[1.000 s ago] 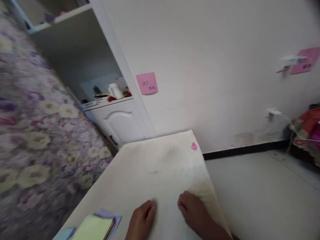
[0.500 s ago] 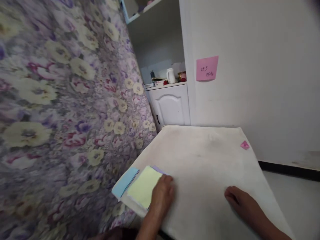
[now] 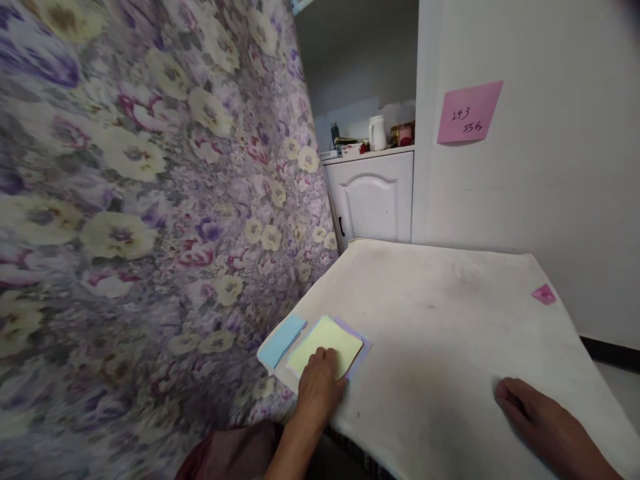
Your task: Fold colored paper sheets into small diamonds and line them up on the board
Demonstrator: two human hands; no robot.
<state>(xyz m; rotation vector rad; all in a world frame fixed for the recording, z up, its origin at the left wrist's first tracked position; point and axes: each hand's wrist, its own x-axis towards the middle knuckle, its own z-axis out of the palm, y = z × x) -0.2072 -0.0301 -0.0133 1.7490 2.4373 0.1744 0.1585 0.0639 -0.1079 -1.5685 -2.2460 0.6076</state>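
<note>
My left hand point(image 3: 319, 385) lies on a stack of square papers near the table's left front corner. Its fingers rest on the pale yellow top sheet point(image 3: 345, 347), with the thumb apart at the near edge. Lavender paper point(image 3: 366, 350) sticks out beneath on the right side. Just left of the stack is a light blue folded paper point(image 3: 281, 341). On the right part of the table my right hand point(image 3: 530, 407) rests on its side, fingers curled in, with nothing visible in them.
A small pink folded paper point(image 3: 544, 294) lies by the right edge of the cloth-covered table point(image 3: 425, 280). A floral curtain point(image 3: 165, 233) hangs along the left. Behind stand a white cabinet point(image 3: 373, 200) with a white jug point(image 3: 377, 133) and a wall with a pink note point(image 3: 470, 112).
The view has swung left, so things appear farther right. My left hand has shifted from the stack's right edge onto the yellow sheet. My right hand stays curled on the table.
</note>
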